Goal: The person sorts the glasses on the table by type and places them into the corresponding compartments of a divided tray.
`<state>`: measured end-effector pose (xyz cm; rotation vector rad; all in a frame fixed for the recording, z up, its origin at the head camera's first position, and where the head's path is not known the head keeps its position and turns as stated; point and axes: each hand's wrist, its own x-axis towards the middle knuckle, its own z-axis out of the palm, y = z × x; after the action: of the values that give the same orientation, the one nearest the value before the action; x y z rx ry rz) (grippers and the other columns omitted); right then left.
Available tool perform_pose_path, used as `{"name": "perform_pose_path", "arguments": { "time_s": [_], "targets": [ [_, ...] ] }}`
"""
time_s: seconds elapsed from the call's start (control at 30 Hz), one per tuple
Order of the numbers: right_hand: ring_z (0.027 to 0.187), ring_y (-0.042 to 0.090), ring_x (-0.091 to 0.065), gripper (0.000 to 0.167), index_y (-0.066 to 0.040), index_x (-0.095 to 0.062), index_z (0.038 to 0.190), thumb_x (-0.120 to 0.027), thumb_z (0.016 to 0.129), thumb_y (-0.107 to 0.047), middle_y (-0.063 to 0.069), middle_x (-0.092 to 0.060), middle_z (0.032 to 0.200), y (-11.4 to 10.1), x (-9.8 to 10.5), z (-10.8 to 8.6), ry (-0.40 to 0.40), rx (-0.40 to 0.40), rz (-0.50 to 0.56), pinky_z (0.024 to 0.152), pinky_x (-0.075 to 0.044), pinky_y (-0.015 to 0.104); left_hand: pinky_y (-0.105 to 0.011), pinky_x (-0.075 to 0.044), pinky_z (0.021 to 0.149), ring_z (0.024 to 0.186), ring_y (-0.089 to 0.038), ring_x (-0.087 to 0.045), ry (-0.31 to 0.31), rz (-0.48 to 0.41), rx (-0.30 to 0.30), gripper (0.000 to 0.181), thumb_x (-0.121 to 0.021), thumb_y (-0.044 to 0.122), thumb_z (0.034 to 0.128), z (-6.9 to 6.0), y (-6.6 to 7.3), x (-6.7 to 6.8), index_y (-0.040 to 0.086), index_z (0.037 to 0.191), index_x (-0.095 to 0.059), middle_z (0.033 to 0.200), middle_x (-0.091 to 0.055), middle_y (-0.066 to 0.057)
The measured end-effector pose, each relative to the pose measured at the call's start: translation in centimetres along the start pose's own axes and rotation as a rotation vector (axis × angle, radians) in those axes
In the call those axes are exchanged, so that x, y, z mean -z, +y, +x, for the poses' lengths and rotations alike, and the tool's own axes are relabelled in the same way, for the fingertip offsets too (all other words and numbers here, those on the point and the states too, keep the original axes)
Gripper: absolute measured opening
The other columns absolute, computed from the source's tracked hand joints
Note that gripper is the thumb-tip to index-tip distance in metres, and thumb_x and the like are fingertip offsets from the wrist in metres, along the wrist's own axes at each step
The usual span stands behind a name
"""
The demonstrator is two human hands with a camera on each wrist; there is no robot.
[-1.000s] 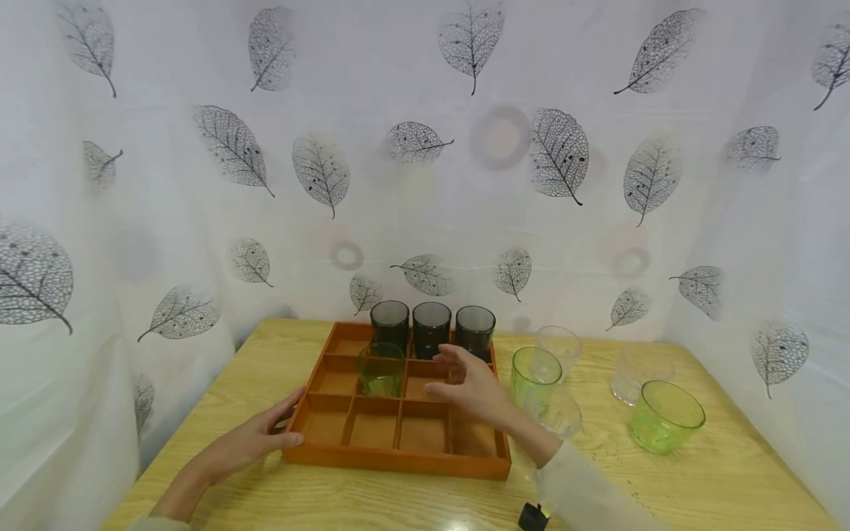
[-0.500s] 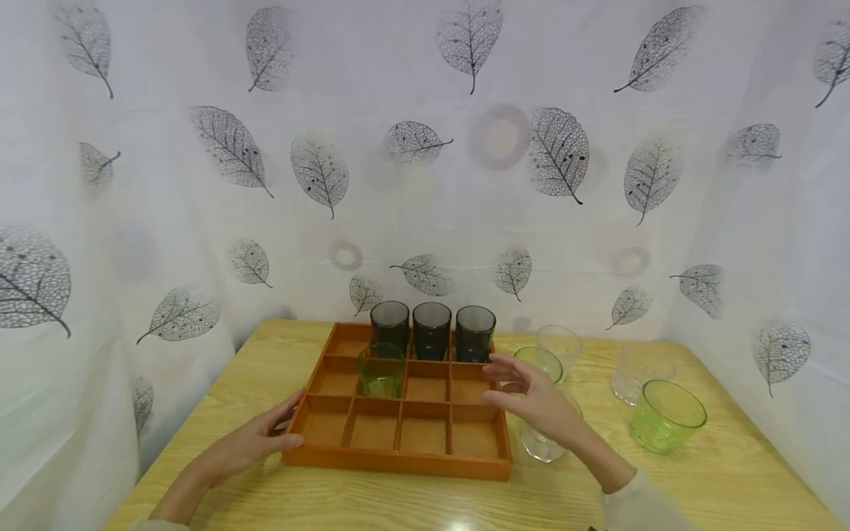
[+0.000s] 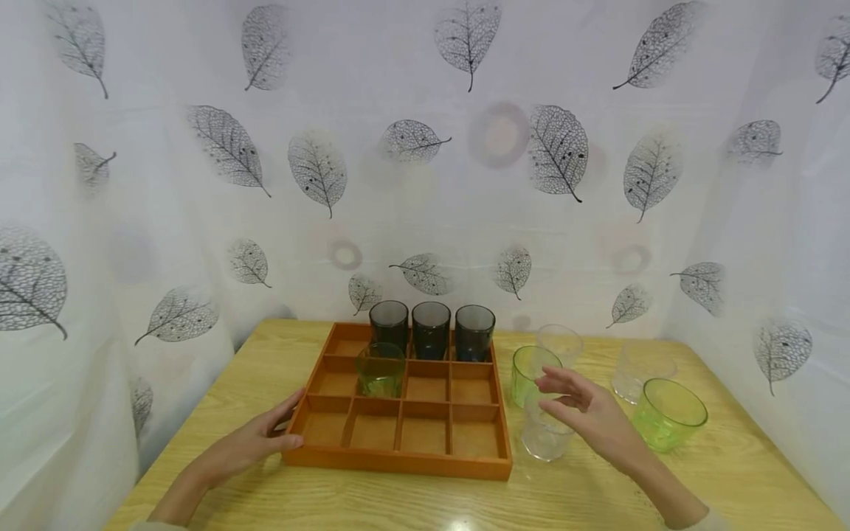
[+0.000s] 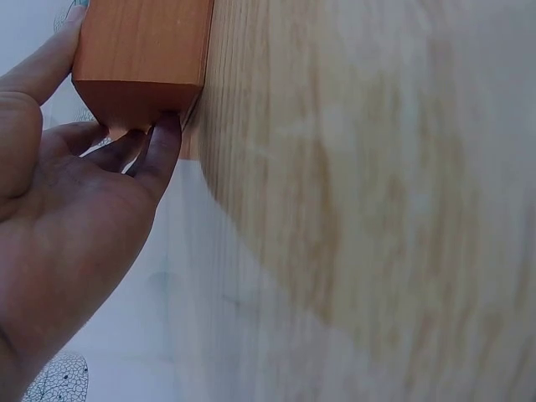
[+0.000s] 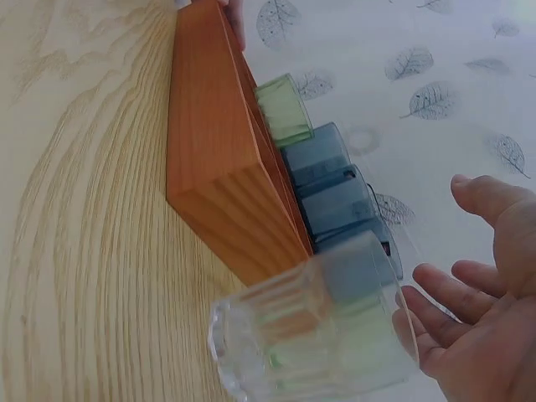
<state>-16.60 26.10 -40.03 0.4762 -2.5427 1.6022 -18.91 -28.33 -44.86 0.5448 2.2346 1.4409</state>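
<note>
My left hand (image 3: 246,442) holds the left front corner of an orange wooden divided tray (image 3: 398,462). In the left wrist view its fingers (image 4: 163,155) lie against the tray's side wall and the thumb is near its upper edge. My right hand (image 3: 604,424) hovers right of the tray with fingers parted and nothing between them. Just below its fingertips stands a clear tumbler (image 3: 544,439), which in the right wrist view (image 5: 276,343) appears close to the fingers; contact is hard to tell. Three dark grey glasses (image 3: 431,332) fill back-row compartments. A green glass (image 3: 381,376) sits in the middle row.
A green tumbler (image 3: 523,380) stands behind the clear one, beside the tray. Another clear glass (image 3: 564,339) is at the back. Further right are a wide green glass (image 3: 667,420) and a clear glass (image 3: 627,376). A leaf-print curtain (image 3: 425,192) surrounds the wooden table (image 3: 372,501).
My right hand has moved right, from above the tray's middle row to beside the clear tumbler. The left hand, tray and glasses have stayed put.
</note>
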Motion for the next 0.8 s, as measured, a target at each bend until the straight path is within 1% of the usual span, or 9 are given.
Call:
{"name": "perform_pose_path", "arguments": {
  "time_s": [0.13, 0.27, 0.33, 0.4, 0.47, 0.57, 0.8],
  "targets": [
    [0.111, 0.012, -0.068, 0.050, 0.003, -0.052, 0.146, -0.068, 0.102, -0.016, 0.020, -0.067, 0.130, 0.2, 1.0, -0.9, 0.032, 0.000, -0.015, 0.091, -0.053, 0.020, -0.066, -0.028, 0.114, 0.147, -0.061, -0.011, 0.001, -0.001, 0.003, 0.079, -0.052, 0.020, 0.1098, -0.1, -0.1, 0.0, 0.002, 0.165, 0.002, 0.168, 0.005, -0.028],
    [0.111, 0.005, -0.067, 0.047, 0.006, -0.053, 0.144, -0.066, 0.102, -0.011, 0.021, -0.068, 0.127, 0.2, 1.9, -1.7, 0.088, 0.036, -0.013, 0.091, -0.051, 0.016, -0.066, -0.028, 0.114, 0.147, -0.061, -0.012, 0.010, 0.001, -0.001, 0.079, -0.053, 0.020, 0.1095, -0.1, -0.2, 0.1, 0.004, 0.166, 0.001, 0.168, 0.004, -0.028],
    [0.111, 0.005, -0.067, 0.045, 0.006, -0.054, 0.143, -0.066, 0.102, -0.009, 0.017, -0.069, 0.126, 0.2, 2.4, -2.0, 0.107, 0.053, -0.019, 0.092, -0.051, 0.015, -0.066, -0.028, 0.114, 0.147, -0.061, -0.013, 0.014, 0.003, -0.002, 0.080, -0.053, 0.020, 0.1094, -0.1, -0.3, 0.1, 0.004, 0.166, 0.000, 0.168, 0.003, -0.028],
    [0.111, 0.004, -0.066, 0.044, 0.004, -0.053, 0.143, -0.065, 0.102, -0.008, 0.008, -0.070, 0.125, 0.3, 3.0, -2.4, 0.112, 0.050, -0.033, 0.091, -0.051, 0.015, -0.065, -0.028, 0.114, 0.147, -0.061, -0.013, 0.014, 0.001, 0.000, 0.080, -0.053, 0.020, 0.1095, -0.1, -0.4, 0.1, 0.004, 0.166, 0.001, 0.169, 0.004, -0.027],
    [0.111, 0.003, -0.066, 0.045, 0.004, -0.052, 0.144, -0.065, 0.103, -0.008, -0.001, -0.071, 0.124, 0.5, 3.6, -2.8, 0.110, 0.037, -0.043, 0.090, -0.051, 0.015, -0.064, -0.029, 0.114, 0.147, -0.061, -0.013, 0.013, 0.000, 0.001, 0.080, -0.053, 0.020, 0.1095, -0.1, -0.4, 0.1, 0.004, 0.166, 0.001, 0.169, 0.004, -0.027],
    [0.111, 0.001, -0.065, 0.047, 0.004, -0.050, 0.147, -0.064, 0.104, -0.009, -0.012, -0.069, 0.123, 0.9, 4.5, -3.5, 0.113, 0.001, -0.050, 0.088, -0.052, 0.015, -0.065, -0.028, 0.114, 0.147, -0.061, -0.012, 0.013, -0.001, 0.000, 0.080, -0.053, 0.020, 0.1095, -0.1, -0.4, 0.1, 0.004, 0.166, 0.001, 0.169, 0.005, -0.027],
    [0.111, -0.004, -0.064, 0.049, 0.004, -0.047, 0.149, -0.062, 0.104, -0.009, -0.018, -0.067, 0.125, 2.3, 6.4, -5.4, 0.134, -0.030, -0.123, 0.087, -0.051, 0.013, -0.066, -0.028, 0.114, 0.147, -0.061, -0.013, 0.013, -0.002, -0.003, 0.079, -0.054, 0.020, 0.1093, 0.0, -0.4, 0.1, 0.003, 0.166, 0.000, 0.169, 0.004, -0.027]
  ]
}}
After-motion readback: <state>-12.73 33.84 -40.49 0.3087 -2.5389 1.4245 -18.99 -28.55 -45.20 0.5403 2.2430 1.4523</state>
